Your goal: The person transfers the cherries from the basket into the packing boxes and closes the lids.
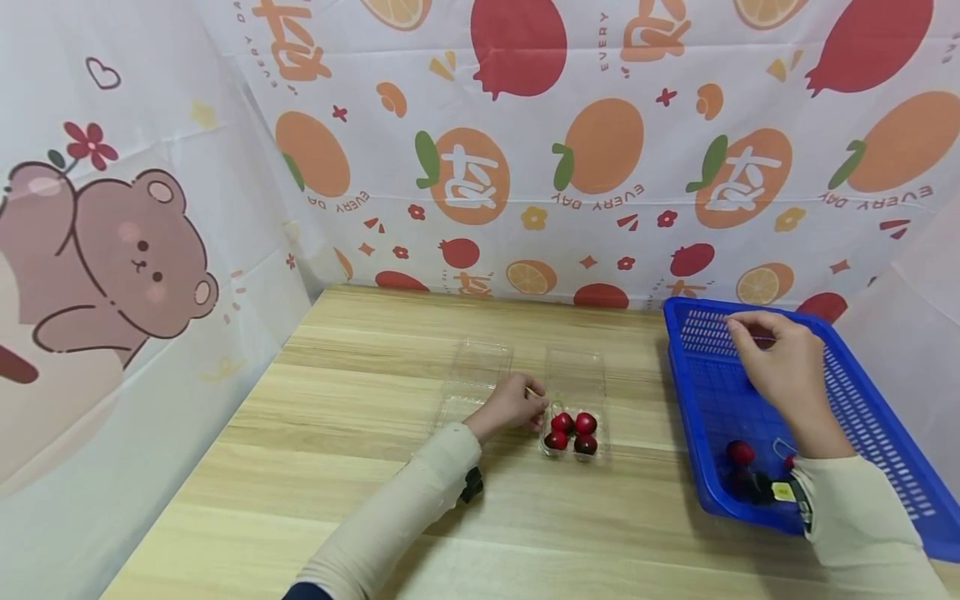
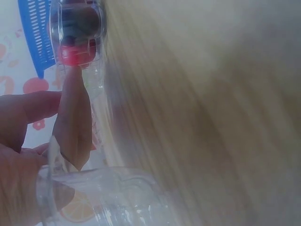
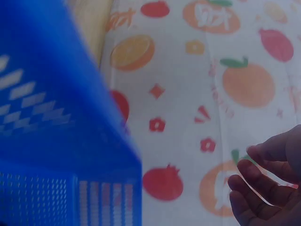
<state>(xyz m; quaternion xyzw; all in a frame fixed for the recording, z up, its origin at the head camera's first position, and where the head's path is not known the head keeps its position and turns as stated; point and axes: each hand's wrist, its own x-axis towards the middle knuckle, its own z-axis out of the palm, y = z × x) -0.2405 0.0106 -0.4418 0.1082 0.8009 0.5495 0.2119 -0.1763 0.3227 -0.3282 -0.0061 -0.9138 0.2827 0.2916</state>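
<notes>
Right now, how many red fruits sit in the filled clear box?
4: back-left fruit, back-right fruit, front-left fruit, front-right fruit. Any underneath would be hidden.

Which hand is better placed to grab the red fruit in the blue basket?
The right hand, probably: it hovers over the blue basket where red fruit lies, while the left hand is near the filled clear container.

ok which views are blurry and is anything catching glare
Head view: fairly sharp, soft shadow beside the blue basket; left wrist view: hazy, table blurred, white glints on the nearer clear box; right wrist view: soft, bluish, basket's closest edge smeared.
</notes>
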